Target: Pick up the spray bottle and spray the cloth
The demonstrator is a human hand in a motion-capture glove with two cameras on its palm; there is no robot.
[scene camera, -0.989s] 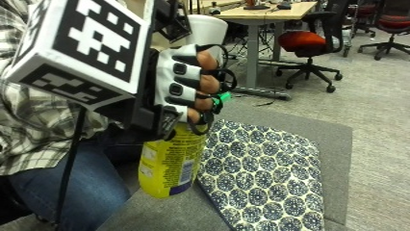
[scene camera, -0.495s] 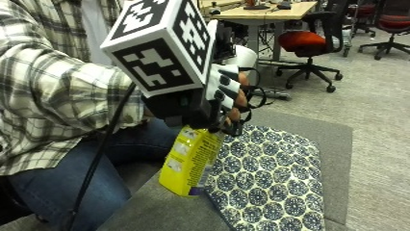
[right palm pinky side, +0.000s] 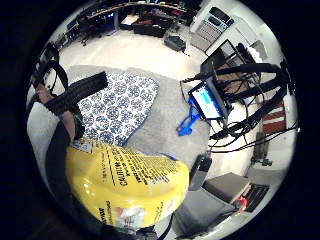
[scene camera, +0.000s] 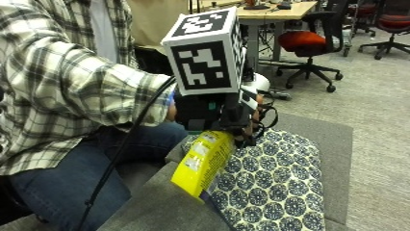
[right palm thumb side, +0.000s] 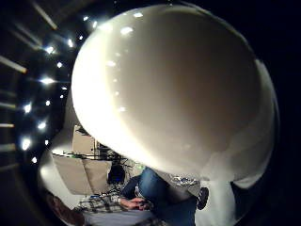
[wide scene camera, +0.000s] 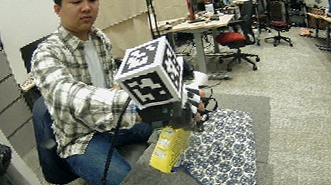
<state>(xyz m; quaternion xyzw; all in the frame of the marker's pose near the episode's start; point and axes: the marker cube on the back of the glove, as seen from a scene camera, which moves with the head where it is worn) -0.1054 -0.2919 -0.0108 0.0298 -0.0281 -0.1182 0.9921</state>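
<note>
Hand (scene camera: 247,113) raised above the table (scene camera: 320,139), gloved, fingers curling round the neck of the bottle (scene camera: 202,163) just under its white head (scene camera: 259,83), so gripping it off the surface. Forearm in a plaid sleeve (scene camera: 83,86) reaching in from the seated person's side, wrist bent down toward the cloth (scene camera: 275,187).

Bottle hanging tilted, long axis slanting: yellow body swinging down and back toward the person's lap, white head uppermost and leaning out over the cloth. Base hovering over the near edge of the grey table, just beside the cloth's near edge, apparently touching neither. Which way the nozzle is facing: not possible to tell, head mostly hidden behind the hand.

Little-finger palm view: yellow label (right palm pinky side: 127,182) filling the space close under the palm, cloth (right palm pinky side: 117,107) lying flat on the grey surface beyond it. Thumb-side palm view: white head (right palm thumb side: 174,89) crowding almost the whole field.

Cloth spreading flat, blue-and-white patterned, on the table beneath and ahead of the hand.
</note>
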